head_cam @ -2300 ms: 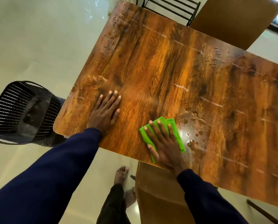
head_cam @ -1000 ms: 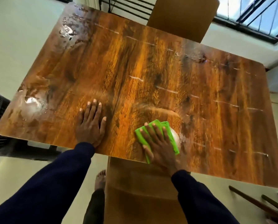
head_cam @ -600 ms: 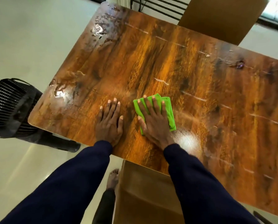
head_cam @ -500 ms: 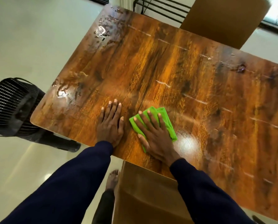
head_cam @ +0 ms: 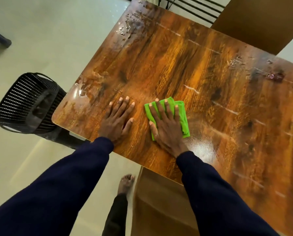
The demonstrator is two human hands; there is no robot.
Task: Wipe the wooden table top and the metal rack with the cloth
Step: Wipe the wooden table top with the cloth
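Both hands flat on the glossy brown wooden table top (head_cam: 185, 68).
Right hand (head_cam: 166, 126), fingers straight, presses the folded bright green cloth (head_cam: 183, 116) near the near edge; left hand (head_cam: 116, 121) rests open just left.

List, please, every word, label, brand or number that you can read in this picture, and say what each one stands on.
None: no readable text appears anywhere in this view.
The green cloth, the wooden table top and the black fan show no lettering or logo.
The pale dashes on the table top are streaks, not characters.
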